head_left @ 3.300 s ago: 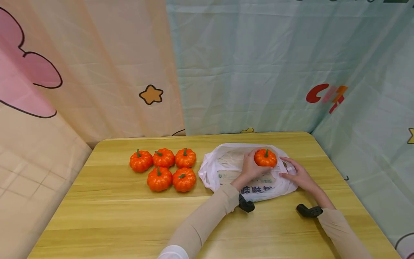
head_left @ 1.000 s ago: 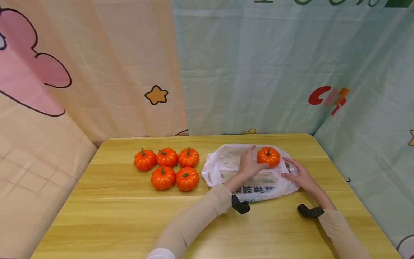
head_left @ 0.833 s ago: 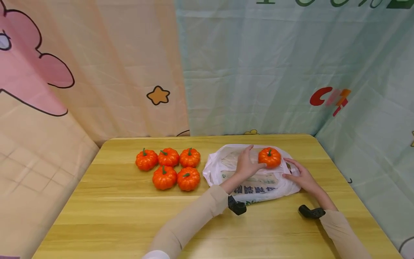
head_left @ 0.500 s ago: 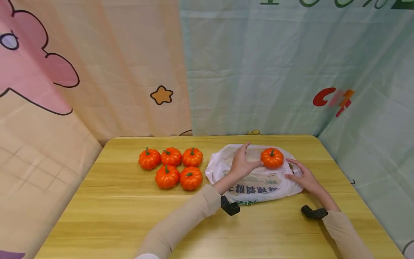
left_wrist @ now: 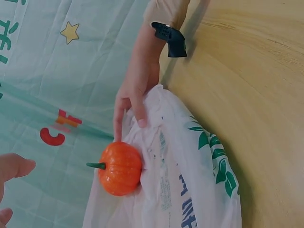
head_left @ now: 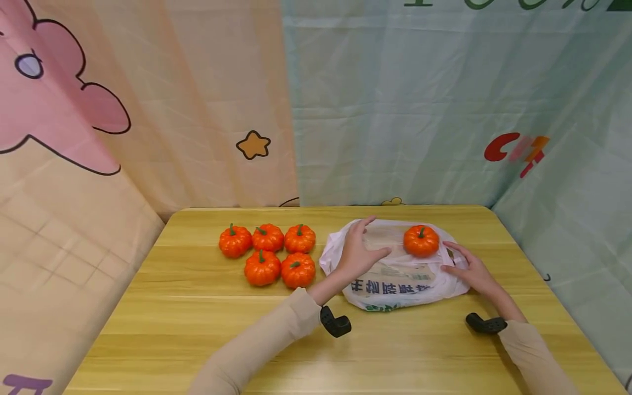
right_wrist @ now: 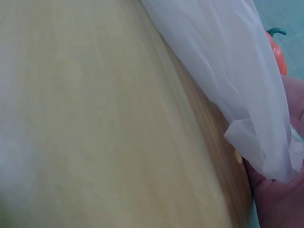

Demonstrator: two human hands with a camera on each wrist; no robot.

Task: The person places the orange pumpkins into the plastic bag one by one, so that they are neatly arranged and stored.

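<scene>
A small orange pumpkin [head_left: 421,241] with a green stem sits at the right end of a white printed plastic bag [head_left: 395,296]. Whether it lies on the plastic or inside the bag's mouth, I cannot tell. My left hand [head_left: 356,257] hovers over the bag's left part, fingers and thumb spread, clear of the pumpkin. My right hand [head_left: 475,274] holds the bag's right end between thumb and fingers. The left wrist view shows a fingertip of that right hand [left_wrist: 135,88] close to the pumpkin [left_wrist: 120,169]. Gathered plastic [right_wrist: 266,147] lies against the palm in the right wrist view.
Several matching pumpkins [head_left: 262,268] stand in two rows left of the bag on the wooden table [head_left: 197,312]. Printed curtains [head_left: 385,109] hang behind the table and along its sides. A black camera mount [head_left: 337,322] sits on each wrist.
My left hand has let go of the pumpkin and drawn away to the left, its fingers spreading. The pumpkin stays at the bag's right end. My right hand keeps its place.
</scene>
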